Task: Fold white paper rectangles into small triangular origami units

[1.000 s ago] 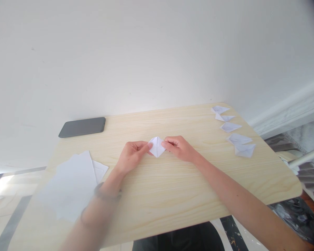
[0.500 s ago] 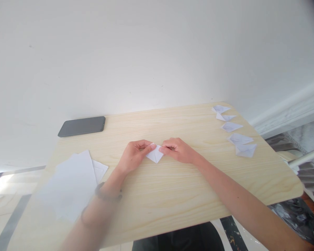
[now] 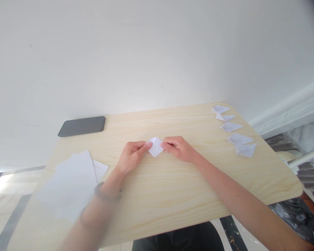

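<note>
Between my two hands is a small folded white paper (image 3: 155, 147), diamond-shaped with a crease down its middle. My left hand (image 3: 133, 155) pinches its left corner, thumb on top. At the opposite corner my right hand (image 3: 178, 149) grips the paper between thumb and curled fingers. Both hands are just above or on the wooden table (image 3: 172, 195); whether the paper touches the wood I cannot tell.
A stack of white paper sheets (image 3: 70, 181) lies at the left, partly behind my left forearm. Near the wall is a dark phone (image 3: 82, 126). Several folded paper pieces (image 3: 231, 126) lie in a row along the right edge.
The folded paper has shifted slightly up between my hands and now shows a fuller diamond, its upper point standing clear. My left thumb has slid outward to the left corner.
</note>
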Motion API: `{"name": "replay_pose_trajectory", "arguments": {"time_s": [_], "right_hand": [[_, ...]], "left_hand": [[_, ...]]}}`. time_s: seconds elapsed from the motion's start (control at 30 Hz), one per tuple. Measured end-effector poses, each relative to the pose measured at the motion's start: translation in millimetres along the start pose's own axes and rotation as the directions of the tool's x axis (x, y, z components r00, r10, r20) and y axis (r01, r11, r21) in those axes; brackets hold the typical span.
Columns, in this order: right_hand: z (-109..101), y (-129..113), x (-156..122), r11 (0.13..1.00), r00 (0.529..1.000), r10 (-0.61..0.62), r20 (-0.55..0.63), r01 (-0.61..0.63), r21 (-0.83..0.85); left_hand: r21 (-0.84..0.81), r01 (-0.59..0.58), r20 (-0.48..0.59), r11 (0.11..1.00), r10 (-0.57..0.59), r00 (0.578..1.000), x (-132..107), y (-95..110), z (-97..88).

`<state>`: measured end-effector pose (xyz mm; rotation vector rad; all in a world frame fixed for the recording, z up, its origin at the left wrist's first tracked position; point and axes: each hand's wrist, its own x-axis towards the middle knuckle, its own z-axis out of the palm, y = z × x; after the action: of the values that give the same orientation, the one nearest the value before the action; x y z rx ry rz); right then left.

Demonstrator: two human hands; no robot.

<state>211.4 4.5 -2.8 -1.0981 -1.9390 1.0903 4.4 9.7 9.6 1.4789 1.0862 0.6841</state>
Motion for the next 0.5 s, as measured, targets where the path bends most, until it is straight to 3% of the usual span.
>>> {"name": "replay_pose_trajectory", "arguments": {"time_s": [0.27, 0.5], "right_hand": [[1.6, 1.0, -0.6, 0.999, 0.999, 0.035, -0.028, -0.035, -0.009], [0.7, -3.9, -1.2, 0.994, 0.999, -0.038, 0.029, 0.041, -0.101]], "left_hand": [[0.021, 0.002, -0.022, 1.0, -0.002, 1.0, 1.2, 1.9, 2.8], [0.046, -0.025, -0.018, 0.999, 0.026, 1.0, 1.3, 1.2, 3.1]]}}
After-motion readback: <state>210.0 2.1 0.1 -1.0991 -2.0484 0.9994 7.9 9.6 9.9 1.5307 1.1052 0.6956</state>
